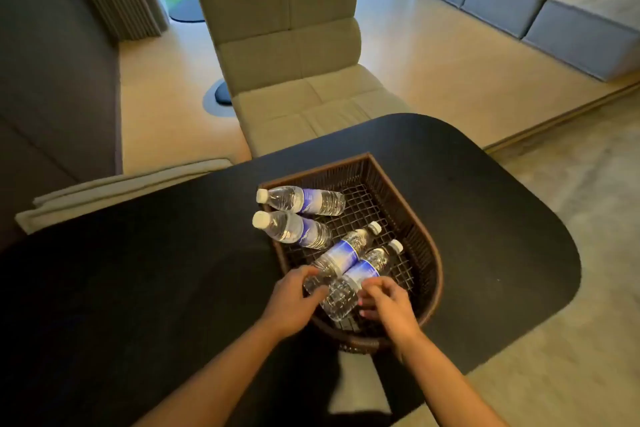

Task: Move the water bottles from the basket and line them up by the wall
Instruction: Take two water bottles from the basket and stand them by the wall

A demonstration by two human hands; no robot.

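A brown woven basket (pixel 391 191) sits on the black table (pixel 156 270) and holds several clear water bottles with blue labels and white caps, all lying down. Two bottles lie at the far left, one (pixel 304 199) behind the other (pixel 294 229), caps pointing left. Two more lie side by side at the near end, caps pointing up and right. My left hand (pixel 294 302) is closed around the base of the left near bottle (pixel 343 253). My right hand (pixel 388 302) grips the lower part of the right near bottle (pixel 360 276). Both bottles still rest in the basket.
A beige cushioned chair (pixel 294 55) stands just beyond the table's far edge. A dark wall (pixel 52 80) runs along the left side. A grey sofa (pixel 536 0) lines the far right. The table's rounded edge curves off to the right of the basket.
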